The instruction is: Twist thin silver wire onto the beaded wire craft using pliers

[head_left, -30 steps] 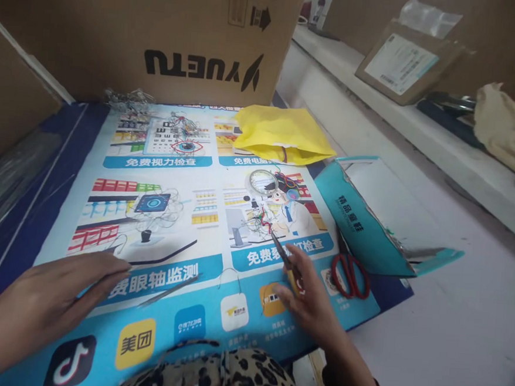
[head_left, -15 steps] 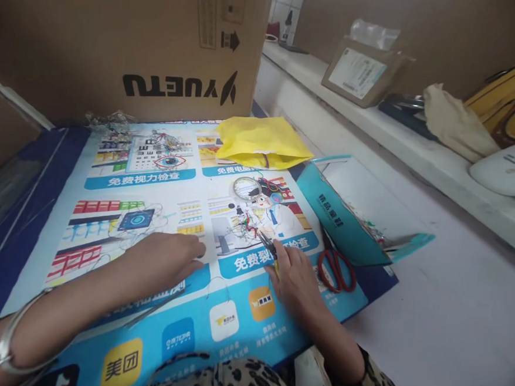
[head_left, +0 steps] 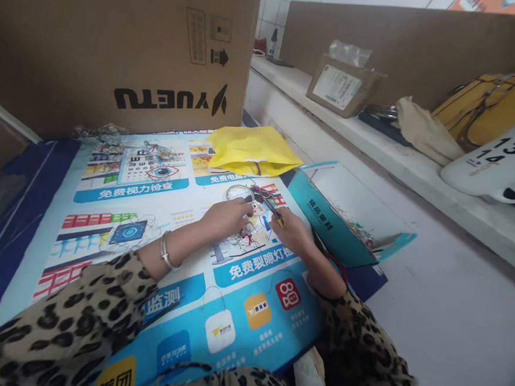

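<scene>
My right hand [head_left: 294, 229] grips a pair of pliers [head_left: 276, 209] with dark jaws and a bit of yellow on the handle. The jaws point up and left at a bundle of coloured wires [head_left: 263, 191]. My left hand [head_left: 233, 216] has its fingers bent together beside a round pale coil [head_left: 239, 192]; whatever they may hold is hidden. Just below the hands lies a small tangle of red and thin wires [head_left: 246, 237]. Behind my right forearm the red-handled scissors [head_left: 341, 270] are mostly covered.
A printed poster [head_left: 202, 221] covers the table. Farther back lie a yellow pouch [head_left: 254, 150] and loose wire pieces [head_left: 157, 153]. A teal box [head_left: 326, 221] with scraps stands at right. A large carton [head_left: 162, 45] rises behind. On the ledge sits a white mug [head_left: 491, 165].
Both hands have moved away from me, the left also rightward to the coil. The pliers have gone from the red wire tangle up to the coloured wires. The view has shifted slightly.
</scene>
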Tool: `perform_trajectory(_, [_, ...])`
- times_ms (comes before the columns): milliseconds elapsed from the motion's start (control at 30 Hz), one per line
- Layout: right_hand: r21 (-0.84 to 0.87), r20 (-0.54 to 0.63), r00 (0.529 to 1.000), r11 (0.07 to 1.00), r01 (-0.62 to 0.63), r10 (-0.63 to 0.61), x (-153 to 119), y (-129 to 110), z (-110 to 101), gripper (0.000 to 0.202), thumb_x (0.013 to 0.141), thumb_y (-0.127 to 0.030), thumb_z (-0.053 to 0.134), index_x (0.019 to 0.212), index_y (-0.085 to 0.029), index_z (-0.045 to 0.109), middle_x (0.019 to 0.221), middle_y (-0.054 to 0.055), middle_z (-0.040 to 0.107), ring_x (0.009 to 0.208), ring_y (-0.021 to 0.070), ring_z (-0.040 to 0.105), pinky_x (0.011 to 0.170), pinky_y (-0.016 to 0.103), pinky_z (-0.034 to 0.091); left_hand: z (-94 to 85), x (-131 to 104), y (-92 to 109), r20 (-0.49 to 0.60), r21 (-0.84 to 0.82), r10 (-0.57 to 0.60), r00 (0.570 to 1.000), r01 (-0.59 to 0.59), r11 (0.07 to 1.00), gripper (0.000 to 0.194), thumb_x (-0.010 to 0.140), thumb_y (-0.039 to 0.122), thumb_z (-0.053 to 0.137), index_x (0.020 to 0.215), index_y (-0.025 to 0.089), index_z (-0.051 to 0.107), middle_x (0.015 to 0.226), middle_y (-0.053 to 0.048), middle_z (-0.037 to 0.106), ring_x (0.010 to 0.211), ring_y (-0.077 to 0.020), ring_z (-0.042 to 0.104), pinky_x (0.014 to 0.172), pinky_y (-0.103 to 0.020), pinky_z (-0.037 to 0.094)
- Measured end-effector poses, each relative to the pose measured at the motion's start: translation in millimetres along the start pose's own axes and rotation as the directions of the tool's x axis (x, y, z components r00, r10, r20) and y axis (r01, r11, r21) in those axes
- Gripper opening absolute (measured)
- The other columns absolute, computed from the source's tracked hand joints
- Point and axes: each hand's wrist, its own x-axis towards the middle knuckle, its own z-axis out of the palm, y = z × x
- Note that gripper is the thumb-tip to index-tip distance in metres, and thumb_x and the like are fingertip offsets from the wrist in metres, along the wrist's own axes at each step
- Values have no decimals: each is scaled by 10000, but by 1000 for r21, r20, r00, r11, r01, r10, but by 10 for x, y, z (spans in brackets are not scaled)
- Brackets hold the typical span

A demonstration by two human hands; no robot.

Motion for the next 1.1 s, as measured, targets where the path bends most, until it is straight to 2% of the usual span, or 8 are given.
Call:
perform_trajectory(100, [12, -14, 999, 1000, -29, 29, 63, 101, 117, 78, 741, -257, 516, 799, -211, 493, 705, -4, 570, 623, 140, 496, 533, 225, 304, 81, 175, 55, 7, -3, 87, 996, -87, 996, 188, 797, 239, 485, 943, 228, 603, 966, -42, 581, 899, -200, 559, 674, -275, 416])
perform_trajectory(233, [59, -16, 999, 997, -43, 44, 19, 185, 117, 73, 756, -253, 480, 808, -204, 492, 725, -2, 576, 637, 138, 506, 551, 224, 332, 170, 294, 157, 24, 10, 258, 966, -259, 966, 118, 775, 227, 539, 827, 211, 644, 918, -46, 593, 942, -203, 528, 748, -292, 394])
perform_trajectory(367, [101, -12, 999, 994, -43, 45, 0, 195, 75, 78, 742, -261, 486, 792, -201, 487, 720, -3, 563, 648, 142, 503, 573, 233, 346, 246, 316, 211, 45, 55, 377, 925, -379, 924, 127, 796, 198, 516, 762, 176, 637, 840, -72, 600, 918, -230, 515, 754, -346, 357])
perform_trajectory(533, [147, -24, 999, 989, -32, 35, 7, 212, 89, 73, 730, -260, 484, 772, -200, 479, 710, 0, 544, 646, 146, 481, 587, 250, 339, 251, 270, 262, 62, 170, 489, 870, -492, 854, 212, 870, 165, 397, 809, 125, 597, 856, -115, 593, 883, -239, 499, 761, -381, 337])
perform_trajectory(700, [231, -25, 999, 973, -26, 33, 2, 252, 76, 74, 701, -267, 495, 723, -203, 465, 665, -19, 511, 605, 131, 455, 563, 243, 341, 171, 263, 314, 140, 66, 445, 885, -456, 887, 215, 866, 130, 357, 843, 102, 569, 896, -154, 590, 891, -253, 500, 835, -411, 326])
perform_trajectory(833, [313, -11, 1000, 950, -10, 14, 9, 295, 38, 93, 699, -293, 490, 710, -203, 470, 641, -36, 481, 596, 120, 446, 554, 233, 348, 91, 273, 288, 161, -33, 407, 899, -407, 913, 128, 847, 166, 398, 879, 137, 519, 847, -93, 600, 792, -205, 528, 770, -348, 375])
perform_trajectory(967, [367, 9, 1000, 930, -11, 8, 15, 318, 28, 124, 692, -324, 498, 705, -202, 476, 615, -46, 449, 576, 116, 422, 532, 231, 334, 38, 269, 228, 133, -113, 345, 929, -331, 937, 100, 848, 185, 375, 876, 169, 470, 798, -37, 589, 711, -154, 525, 627, -250, 378])
perform_trajectory(1100, [397, 23, 1000, 918, -16, 7, 9, 305, 29, 148, 679, -337, 517, 727, -202, 483, 621, -47, 444, 576, 116, 416, 534, 235, 332, 32, 247, 164, 95, -129, 315, 944, -302, 945, 96, 826, 164, 393, 820, 181, 488, 788, -18, 587, 734, -144, 531, 638, -233, 378])
